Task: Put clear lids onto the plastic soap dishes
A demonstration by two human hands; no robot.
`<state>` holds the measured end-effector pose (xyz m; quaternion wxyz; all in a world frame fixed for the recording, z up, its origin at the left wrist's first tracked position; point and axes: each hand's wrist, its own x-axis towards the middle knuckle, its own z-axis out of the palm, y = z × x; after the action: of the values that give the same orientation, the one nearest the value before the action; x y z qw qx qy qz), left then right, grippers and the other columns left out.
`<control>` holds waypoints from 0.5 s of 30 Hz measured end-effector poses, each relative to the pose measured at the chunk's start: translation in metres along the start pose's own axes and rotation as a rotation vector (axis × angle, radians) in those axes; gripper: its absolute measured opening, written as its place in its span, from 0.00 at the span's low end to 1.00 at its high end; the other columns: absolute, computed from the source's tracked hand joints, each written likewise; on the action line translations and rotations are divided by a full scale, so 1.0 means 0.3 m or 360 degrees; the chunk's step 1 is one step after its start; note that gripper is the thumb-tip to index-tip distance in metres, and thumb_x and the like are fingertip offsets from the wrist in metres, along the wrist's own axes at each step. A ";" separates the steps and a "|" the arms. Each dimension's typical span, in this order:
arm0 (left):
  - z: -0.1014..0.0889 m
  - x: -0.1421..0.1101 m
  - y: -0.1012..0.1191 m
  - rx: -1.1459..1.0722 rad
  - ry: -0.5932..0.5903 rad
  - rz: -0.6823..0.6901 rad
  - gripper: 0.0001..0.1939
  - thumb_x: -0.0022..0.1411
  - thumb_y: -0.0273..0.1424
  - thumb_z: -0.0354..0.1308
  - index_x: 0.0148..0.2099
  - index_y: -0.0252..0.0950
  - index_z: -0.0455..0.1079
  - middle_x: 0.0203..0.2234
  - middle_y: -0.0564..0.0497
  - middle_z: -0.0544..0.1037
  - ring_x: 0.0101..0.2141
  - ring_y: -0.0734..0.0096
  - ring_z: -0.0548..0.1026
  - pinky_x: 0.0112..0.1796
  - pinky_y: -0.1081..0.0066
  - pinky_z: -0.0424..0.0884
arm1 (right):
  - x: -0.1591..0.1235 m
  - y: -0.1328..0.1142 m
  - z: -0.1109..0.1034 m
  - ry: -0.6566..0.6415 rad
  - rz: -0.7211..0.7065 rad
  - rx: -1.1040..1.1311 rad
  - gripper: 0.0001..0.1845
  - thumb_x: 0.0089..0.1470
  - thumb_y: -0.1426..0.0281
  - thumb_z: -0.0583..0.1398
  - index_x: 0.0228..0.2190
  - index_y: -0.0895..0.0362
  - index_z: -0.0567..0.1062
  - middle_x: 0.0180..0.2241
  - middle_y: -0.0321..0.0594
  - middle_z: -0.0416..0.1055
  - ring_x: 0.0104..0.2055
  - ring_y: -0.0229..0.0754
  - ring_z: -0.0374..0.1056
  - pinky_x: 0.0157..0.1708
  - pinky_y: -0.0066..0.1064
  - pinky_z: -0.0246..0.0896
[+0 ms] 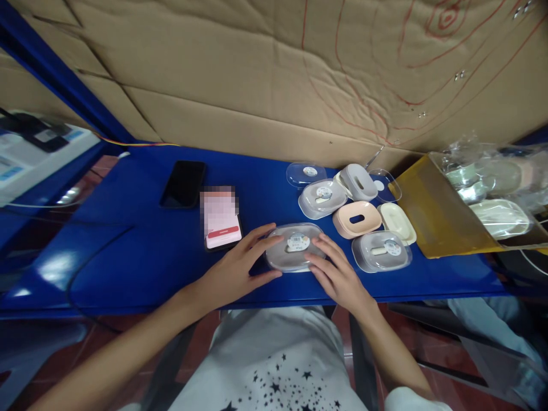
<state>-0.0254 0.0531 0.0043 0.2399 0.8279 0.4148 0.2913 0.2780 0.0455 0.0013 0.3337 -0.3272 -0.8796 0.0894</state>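
Observation:
A grey oval soap dish (279,256) with a clear lid and a round sticker lies on the blue table, close to its front edge. My left hand (244,265) grips its left end, with the fingers over the top edge and the thumb at the near side. Around the right end curl the fingers of my right hand (336,271), their tips on the lid. Just right of that hand is another lidded grey soap dish (381,260). Behind it sit a peach soap dish part (347,224) with an oblong slot and a cream tray (402,222).
A third lidded dish (314,204), a grey slotted part (357,180) and loose clear lids (295,174) lie farther back. A cardboard box (415,194) of plastic-wrapped dishes stands at right. Two phones, one dark (183,182), one lit (222,220), lie left. Cardboard (214,68) walls the back.

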 end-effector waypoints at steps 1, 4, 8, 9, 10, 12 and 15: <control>-0.001 0.002 0.004 0.0008 -0.0005 0.0002 0.33 0.75 0.45 0.62 0.75 0.53 0.57 0.74 0.44 0.62 0.72 0.50 0.66 0.69 0.46 0.67 | -0.003 0.001 0.000 0.0015 0.0007 0.0012 0.33 0.70 0.78 0.61 0.71 0.47 0.66 0.69 0.48 0.68 0.76 0.55 0.58 0.71 0.56 0.67; -0.002 0.012 0.009 0.0020 -0.0056 -0.0010 0.34 0.75 0.43 0.63 0.76 0.52 0.56 0.75 0.44 0.60 0.72 0.50 0.65 0.70 0.46 0.67 | -0.007 0.004 -0.003 0.0051 0.0045 0.0027 0.34 0.70 0.76 0.62 0.72 0.46 0.65 0.68 0.48 0.68 0.75 0.56 0.60 0.70 0.56 0.67; 0.005 0.025 0.006 -0.0001 -0.0099 0.0000 0.37 0.73 0.41 0.65 0.77 0.52 0.54 0.76 0.43 0.58 0.73 0.47 0.64 0.69 0.45 0.67 | -0.005 0.005 -0.008 0.0085 0.0113 0.0054 0.34 0.69 0.73 0.64 0.71 0.43 0.66 0.67 0.47 0.69 0.74 0.57 0.63 0.69 0.58 0.68; 0.007 0.027 0.005 -0.0005 -0.0097 0.0010 0.37 0.73 0.40 0.65 0.76 0.52 0.54 0.75 0.42 0.58 0.72 0.47 0.64 0.69 0.44 0.67 | -0.006 0.006 -0.008 0.0095 0.0111 0.0053 0.34 0.69 0.73 0.65 0.71 0.43 0.66 0.67 0.46 0.70 0.73 0.58 0.63 0.69 0.58 0.69; 0.008 0.028 0.004 -0.0005 -0.0092 0.0022 0.36 0.73 0.40 0.65 0.76 0.51 0.55 0.75 0.42 0.59 0.72 0.47 0.65 0.69 0.44 0.67 | -0.007 0.007 -0.008 0.0102 0.0102 0.0046 0.34 0.69 0.73 0.65 0.70 0.42 0.67 0.66 0.46 0.71 0.73 0.58 0.64 0.68 0.58 0.69; 0.010 0.028 0.002 0.0000 -0.0083 0.0051 0.34 0.74 0.38 0.65 0.75 0.51 0.57 0.75 0.42 0.59 0.72 0.47 0.65 0.69 0.45 0.68 | -0.010 0.008 -0.007 0.0098 0.0077 0.0027 0.33 0.68 0.74 0.65 0.69 0.43 0.68 0.65 0.45 0.72 0.72 0.57 0.65 0.68 0.58 0.70; 0.012 0.024 -0.002 0.0017 -0.0079 0.0062 0.32 0.74 0.36 0.64 0.74 0.51 0.58 0.75 0.42 0.59 0.71 0.47 0.66 0.69 0.45 0.68 | -0.011 0.008 -0.006 0.0060 0.0051 0.0007 0.31 0.68 0.75 0.64 0.68 0.44 0.69 0.64 0.45 0.72 0.72 0.57 0.64 0.68 0.57 0.70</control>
<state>-0.0198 0.0587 0.0033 0.2400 0.8441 0.3941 0.2732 0.2823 0.0452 -0.0002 0.3494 -0.3420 -0.8676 0.0904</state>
